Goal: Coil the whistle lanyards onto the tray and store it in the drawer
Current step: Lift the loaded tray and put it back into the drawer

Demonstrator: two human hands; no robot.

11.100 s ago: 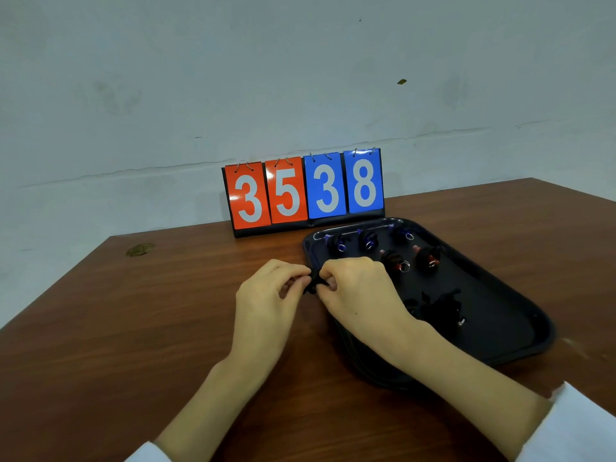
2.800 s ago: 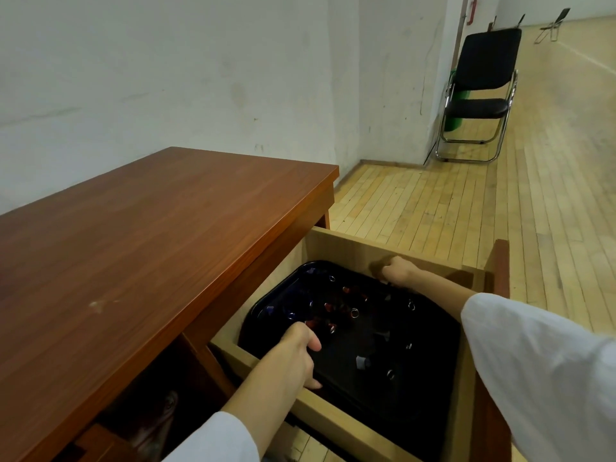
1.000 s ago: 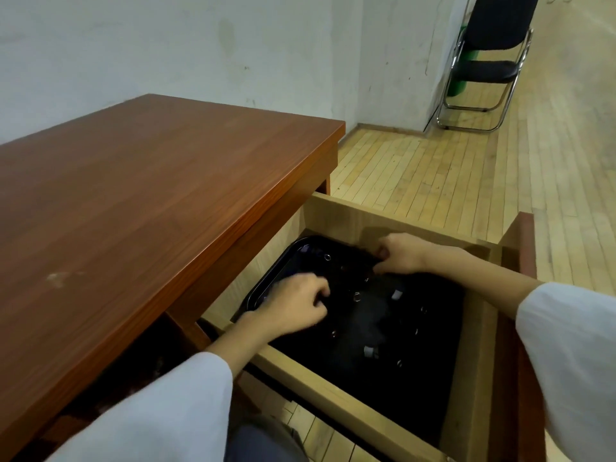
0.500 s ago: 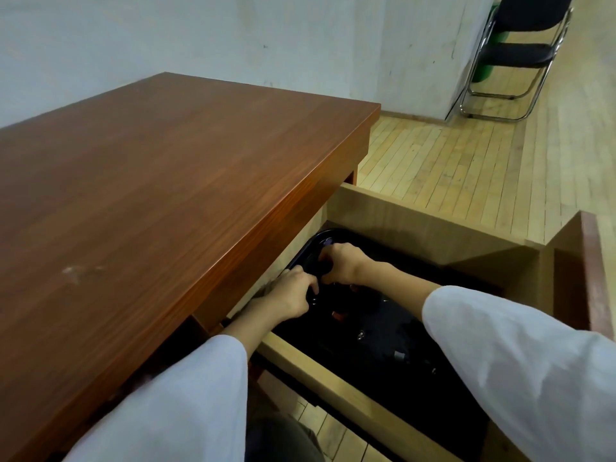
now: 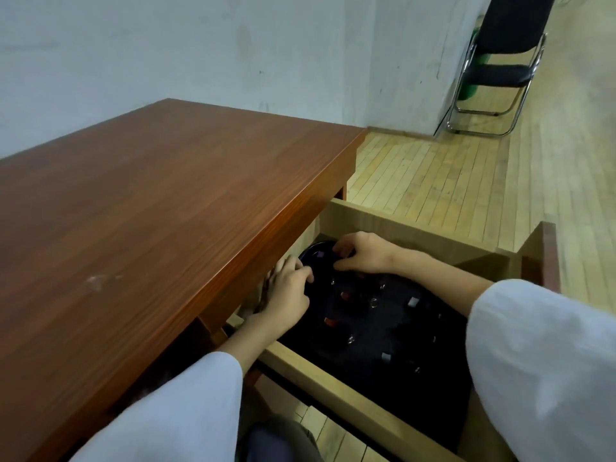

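Under the brown surface [image 5: 150, 211], the pulled-out drawer [image 5: 333, 391] holds our black tray [image 5: 383, 331] (whistle lanyards [image 5: 330, 321] scattered on it). Left grip [image 5: 286, 295] and right grip [image 5: 363, 255] rest bent-fingered at its far end; whether they clasp anything, we cannot tell.

The tray [image 5: 400, 328] has its 9 o'clock edge hidden under the table [image 5: 166, 228] and its 3 o'clock side behind the right sleeve [image 5: 540, 361]. The whistle lanyards [image 5: 412, 301] on it are blurred flecks (coils indistinguishable), and whether the left hand [image 5: 286, 295] or right hand [image 5: 365, 255] grips anything cannot be told. The chair [image 5: 500, 61] at 1 o'clock is cut off above.
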